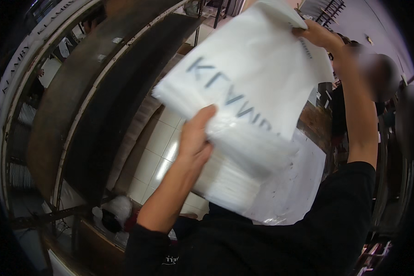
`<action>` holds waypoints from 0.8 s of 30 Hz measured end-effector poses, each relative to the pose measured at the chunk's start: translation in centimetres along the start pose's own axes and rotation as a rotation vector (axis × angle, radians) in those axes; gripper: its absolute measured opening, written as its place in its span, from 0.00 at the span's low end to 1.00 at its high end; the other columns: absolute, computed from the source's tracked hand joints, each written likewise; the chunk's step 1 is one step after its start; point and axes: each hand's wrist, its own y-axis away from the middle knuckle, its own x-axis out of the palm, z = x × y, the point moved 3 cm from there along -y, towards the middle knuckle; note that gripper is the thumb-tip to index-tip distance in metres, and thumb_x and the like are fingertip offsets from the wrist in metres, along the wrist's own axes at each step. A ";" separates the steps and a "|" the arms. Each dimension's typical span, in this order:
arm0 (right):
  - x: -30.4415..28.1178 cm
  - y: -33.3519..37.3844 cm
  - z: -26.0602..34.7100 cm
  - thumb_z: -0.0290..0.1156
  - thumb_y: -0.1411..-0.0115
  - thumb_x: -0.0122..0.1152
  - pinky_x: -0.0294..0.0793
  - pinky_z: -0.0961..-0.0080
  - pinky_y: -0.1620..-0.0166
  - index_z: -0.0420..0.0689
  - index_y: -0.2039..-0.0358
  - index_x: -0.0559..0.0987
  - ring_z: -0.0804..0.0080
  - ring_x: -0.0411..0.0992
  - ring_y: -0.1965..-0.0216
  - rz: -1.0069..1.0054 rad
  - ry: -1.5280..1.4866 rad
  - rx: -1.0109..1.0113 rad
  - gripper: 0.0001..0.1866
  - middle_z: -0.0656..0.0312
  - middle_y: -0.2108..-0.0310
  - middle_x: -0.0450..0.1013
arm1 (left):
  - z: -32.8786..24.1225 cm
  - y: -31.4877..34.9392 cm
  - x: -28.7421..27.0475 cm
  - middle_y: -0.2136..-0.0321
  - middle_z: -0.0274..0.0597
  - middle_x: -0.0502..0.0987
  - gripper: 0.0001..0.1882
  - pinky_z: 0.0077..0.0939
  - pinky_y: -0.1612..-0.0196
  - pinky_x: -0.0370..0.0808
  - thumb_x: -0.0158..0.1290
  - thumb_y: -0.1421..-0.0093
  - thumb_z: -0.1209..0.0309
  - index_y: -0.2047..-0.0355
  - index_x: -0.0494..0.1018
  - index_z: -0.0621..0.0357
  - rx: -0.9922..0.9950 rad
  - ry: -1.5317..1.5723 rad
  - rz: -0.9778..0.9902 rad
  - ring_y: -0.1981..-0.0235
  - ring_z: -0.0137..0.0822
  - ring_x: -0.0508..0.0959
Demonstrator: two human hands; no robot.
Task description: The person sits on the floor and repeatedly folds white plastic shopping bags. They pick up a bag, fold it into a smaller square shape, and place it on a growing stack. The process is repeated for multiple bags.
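Note:
A thick stack of white plastic bags (262, 55) with large dark lettering tilts up in front of me. My left hand (195, 138) is closed around its near left edge, thumb on top and the fingers hidden beneath. At the far right corner, my right hand (318, 36) pinches the plastic, which bends up there. Whether it grips one bag or several, I cannot tell. Under the raised stack, more white plastic bags (230, 181) lie layered on a white, smudged surface (294, 179).
To my left stands a metal-framed rack with dark shelves (119, 87). Pale floor tiles (158, 138) show between it and the bags. Clear plastic wrapping (119, 207) lies low at the left. Beyond my right arm is another person (379, 76), partly blurred.

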 end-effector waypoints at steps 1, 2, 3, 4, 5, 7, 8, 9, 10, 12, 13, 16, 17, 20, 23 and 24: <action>0.1 -1.2 -2.5 0.35 0.39 0.59 0.70 0.67 0.53 0.40 0.56 0.78 0.62 0.74 0.60 -0.003 0.063 -0.005 0.15 0.54 0.65 0.78 | 2.1 -2.2 1.4 0.55 0.50 0.75 0.23 0.38 0.46 0.75 0.59 0.43 0.73 0.48 0.68 0.67 -0.036 0.033 -0.008 0.53 0.43 0.77; 0.4 -3.0 -5.0 0.35 0.39 0.59 0.70 0.66 0.53 0.40 0.56 0.78 0.60 0.74 0.60 -0.005 0.124 -0.022 0.15 0.53 0.65 0.78 | 4.2 -4.4 2.7 0.55 0.50 0.75 0.22 0.39 0.47 0.75 0.59 0.43 0.73 0.49 0.69 0.67 -0.062 0.069 -0.020 0.52 0.43 0.76; 1.1 -4.6 -7.4 0.35 0.40 0.59 0.70 0.65 0.53 0.40 0.56 0.78 0.58 0.74 0.60 -0.003 0.184 -0.039 0.15 0.51 0.65 0.78 | 6.3 -6.4 4.0 0.55 0.49 0.74 0.23 0.39 0.48 0.75 0.59 0.43 0.73 0.49 0.68 0.67 -0.054 0.090 -0.060 0.53 0.42 0.76; 2.0 -5.7 -10.1 0.35 0.39 0.58 0.70 0.64 0.53 0.40 0.56 0.78 0.56 0.74 0.60 0.024 0.218 0.010 0.15 0.50 0.64 0.78 | 8.2 -8.2 4.9 0.55 0.48 0.74 0.23 0.39 0.49 0.74 0.58 0.43 0.73 0.49 0.67 0.67 -0.056 0.109 -0.097 0.54 0.42 0.76; 2.9 -6.9 -12.3 0.36 0.39 0.58 0.70 0.63 0.52 0.40 0.56 0.78 0.54 0.74 0.60 0.048 0.253 0.050 0.15 0.49 0.64 0.77 | 9.6 -9.5 5.4 0.55 0.48 0.74 0.23 0.38 0.50 0.74 0.58 0.42 0.73 0.48 0.67 0.68 -0.064 0.104 -0.142 0.54 0.41 0.76; 5.6 -9.2 -15.5 0.37 0.39 0.57 0.70 0.62 0.52 0.41 0.55 0.78 0.52 0.74 0.60 0.080 0.281 0.087 0.16 0.48 0.63 0.77 | 11.9 -12.0 6.0 0.56 0.46 0.73 0.23 0.36 0.52 0.74 0.57 0.42 0.73 0.47 0.65 0.68 -0.082 0.095 -0.236 0.55 0.40 0.75; 6.9 -9.6 -16.9 0.38 0.39 0.57 0.70 0.61 0.52 0.41 0.55 0.79 0.52 0.74 0.60 0.084 0.275 0.092 0.17 0.48 0.63 0.77 | 12.5 -12.8 5.9 0.56 0.46 0.73 0.23 0.36 0.52 0.74 0.57 0.42 0.73 0.48 0.65 0.68 -0.101 0.098 -0.269 0.55 0.40 0.75; 8.3 -9.6 -18.5 0.39 0.38 0.57 0.70 0.61 0.53 0.40 0.55 0.79 0.52 0.74 0.60 0.089 0.264 0.111 0.17 0.48 0.63 0.78 | 13.1 -13.3 6.0 0.57 0.46 0.73 0.23 0.36 0.52 0.74 0.57 0.41 0.73 0.48 0.65 0.69 -0.131 0.090 -0.301 0.55 0.39 0.75; 9.5 -10.0 -19.8 0.40 0.38 0.58 0.70 0.61 0.53 0.40 0.55 0.78 0.52 0.74 0.60 0.105 0.241 0.105 0.18 0.48 0.63 0.78 | 13.6 -13.6 6.0 0.57 0.46 0.73 0.23 0.35 0.53 0.74 0.57 0.41 0.73 0.48 0.65 0.69 -0.161 0.083 -0.333 0.56 0.39 0.75; 12.7 -10.6 -21.8 0.41 0.38 0.58 0.70 0.61 0.53 0.39 0.55 0.78 0.52 0.75 0.58 0.141 0.185 0.093 0.19 0.47 0.62 0.77 | 14.1 -13.9 5.4 0.57 0.47 0.73 0.23 0.36 0.53 0.74 0.57 0.41 0.72 0.49 0.65 0.69 -0.155 0.104 -0.365 0.56 0.40 0.75; 14.0 -11.1 -20.9 0.41 0.39 0.59 0.70 0.61 0.52 0.38 0.55 0.78 0.53 0.75 0.57 0.196 0.162 0.112 0.20 0.47 0.61 0.77 | 13.9 -13.8 5.0 0.56 0.48 0.73 0.23 0.36 0.53 0.75 0.57 0.41 0.72 0.49 0.65 0.69 -0.135 0.106 -0.384 0.56 0.40 0.75; 17.1 -12.2 -20.5 0.43 0.40 0.60 0.70 0.61 0.51 0.38 0.55 0.79 0.54 0.75 0.55 0.316 0.087 0.160 0.21 0.47 0.59 0.78 | 13.8 -13.4 3.8 0.56 0.48 0.73 0.22 0.37 0.54 0.75 0.57 0.41 0.72 0.49 0.65 0.70 -0.171 0.088 -0.464 0.56 0.40 0.75; 18.4 -12.4 -22.7 0.43 0.40 0.60 0.70 0.62 0.51 0.38 0.55 0.79 0.54 0.75 0.56 0.322 0.051 0.172 0.21 0.47 0.59 0.78 | 14.2 -13.4 3.4 0.55 0.48 0.73 0.22 0.37 0.53 0.75 0.57 0.40 0.72 0.49 0.65 0.70 -0.193 0.093 -0.469 0.55 0.41 0.75; 21.7 -12.5 -20.9 0.45 0.41 0.61 0.70 0.64 0.51 0.39 0.55 0.79 0.56 0.75 0.56 0.376 0.040 0.168 0.22 0.49 0.60 0.78 | 14.7 -13.5 1.1 0.54 0.48 0.73 0.22 0.36 0.51 0.76 0.56 0.40 0.72 0.48 0.65 0.70 -0.192 0.106 -0.507 0.53 0.42 0.76; 22.9 -12.4 -19.3 0.47 0.42 0.62 0.70 0.64 0.50 0.39 0.55 0.79 0.56 0.75 0.55 0.426 0.055 0.138 0.24 0.49 0.59 0.78 | 14.8 -13.7 0.2 0.52 0.49 0.73 0.23 0.37 0.49 0.76 0.56 0.38 0.71 0.46 0.64 0.70 -0.182 0.094 -0.537 0.51 0.43 0.75; 23.6 -12.4 -19.4 0.48 0.42 0.62 0.69 0.64 0.50 0.39 0.55 0.79 0.55 0.75 0.55 0.440 0.053 0.128 0.25 0.49 0.59 0.78 | 15.0 -13.9 0.1 0.51 0.49 0.72 0.24 0.37 0.48 0.76 0.56 0.38 0.70 0.46 0.64 0.70 -0.189 0.071 -0.555 0.50 0.43 0.75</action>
